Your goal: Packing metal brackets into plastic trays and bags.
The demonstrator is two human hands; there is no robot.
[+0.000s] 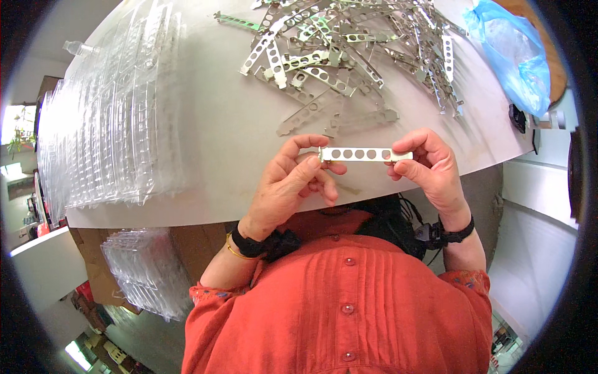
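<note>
A slim silvery metal bracket point(356, 154) with a row of round holes is held level between my hands, above the near part of the table. My left hand point(291, 176) pinches its bent left end between thumb and forefinger, the other fingers curled loosely below. At the opposite end, the thumb and forefinger of my right hand point(430, 163) close on the flat tip and cover part of it. Just beyond my hands lies a loose heap of similar metal brackets point(311, 60), overlapping at many angles.
Tall stacks of transparent plastic trays point(118, 118) occupy the table's left side. More trays point(146, 268) sit lower, by a cardboard box point(193, 246). A blue plastic bag point(514, 59) lies at the far right, near a small black object point(517, 117). The white table point(212, 168) has a curved-looking near edge.
</note>
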